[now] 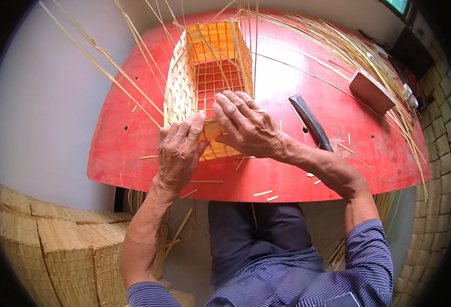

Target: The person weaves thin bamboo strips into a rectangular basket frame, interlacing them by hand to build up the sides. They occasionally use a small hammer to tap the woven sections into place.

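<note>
From the head camera, looking down: both hands work on the near side of a half-made basket [210,77] woven from thin yellow strips. To do this step well, I think the fingers should press each strip flat and snug against the one beside it, so no gaps show, and the basket should be held steady so the wall stays straight.

The left hand [178,151] lies on the near left corner of the basket, fingers bent a little and pressing on the weave. I cannot tell if it pinches a strip. The right hand [246,125] lies flat over the near edge, fingers spread and pointing left, touching the weave. It seems to press, not grab.

The basket sits on a red table [123,153], right in front of the person, under the fingertips of both hands. Long loose strips [338,46] stick up and fan out behind it. A dark knife [311,122] lies just right of the right hand. A brown block [371,91] sits farther right. Finished woven boxes [67,250] stand on the floor to the left.
</note>
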The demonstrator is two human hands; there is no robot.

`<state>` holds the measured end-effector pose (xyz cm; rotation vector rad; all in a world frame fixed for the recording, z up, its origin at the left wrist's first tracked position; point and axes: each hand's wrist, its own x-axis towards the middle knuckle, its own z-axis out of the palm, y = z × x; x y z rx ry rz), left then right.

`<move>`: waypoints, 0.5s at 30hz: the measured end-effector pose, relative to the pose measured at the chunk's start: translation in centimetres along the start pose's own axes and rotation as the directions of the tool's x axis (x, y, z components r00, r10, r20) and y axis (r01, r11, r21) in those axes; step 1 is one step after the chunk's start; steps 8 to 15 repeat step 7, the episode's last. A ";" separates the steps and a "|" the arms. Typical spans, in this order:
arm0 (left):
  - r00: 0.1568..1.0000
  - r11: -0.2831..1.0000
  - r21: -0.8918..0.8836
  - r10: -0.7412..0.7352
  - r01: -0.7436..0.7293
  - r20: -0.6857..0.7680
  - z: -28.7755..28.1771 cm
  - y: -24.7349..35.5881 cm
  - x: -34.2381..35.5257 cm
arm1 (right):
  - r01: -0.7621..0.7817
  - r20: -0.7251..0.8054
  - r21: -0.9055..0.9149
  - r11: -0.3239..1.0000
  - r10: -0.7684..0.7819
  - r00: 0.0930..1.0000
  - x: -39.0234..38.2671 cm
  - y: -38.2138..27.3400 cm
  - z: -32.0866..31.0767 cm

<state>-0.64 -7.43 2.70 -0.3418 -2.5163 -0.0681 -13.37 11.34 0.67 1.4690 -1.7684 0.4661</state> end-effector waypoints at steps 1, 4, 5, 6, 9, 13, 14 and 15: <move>1.000 1.000 -0.010 -0.003 0.003 0.009 0.0 0.0 0.2 | -0.015 0.007 0.007 1.000 0.014 1.000 -0.1 0.0 0.1; 0.997 0.999 -0.025 -0.024 0.025 0.074 -0.1 -0.3 0.3 | -0.002 0.033 0.004 1.000 0.002 0.999 -0.3 0.2 0.4; 0.996 0.999 -0.025 -0.018 0.020 0.084 0.0 -0.3 0.3 | -0.005 0.054 0.003 1.000 0.005 0.999 -0.4 0.3 0.5; 0.996 1.000 -0.024 -0.012 0.014 0.092 0.0 -0.5 0.4 | -0.006 0.074 0.002 1.000 0.006 0.997 -0.5 0.3 0.7; 0.995 1.000 -0.023 -0.006 0.008 0.101 0.1 -0.6 0.5 | -0.008 0.094 0.001 1.000 0.008 0.996 -0.7 0.4 0.8; 0.995 1.000 -0.023 -0.006 0.008 0.101 0.1 -0.6 0.5 | -0.008 0.094 0.001 1.000 0.008 0.996 -0.7 0.4 0.8; 0.995 1.000 -0.023 -0.006 0.008 0.101 0.1 -0.6 0.5 | -0.008 0.094 0.001 1.000 0.008 0.996 -0.7 0.4 0.8; 0.995 1.000 -0.023 -0.006 0.008 0.101 0.1 -0.6 0.5 | -0.008 0.094 0.001 1.000 0.008 0.996 -0.7 0.4 0.8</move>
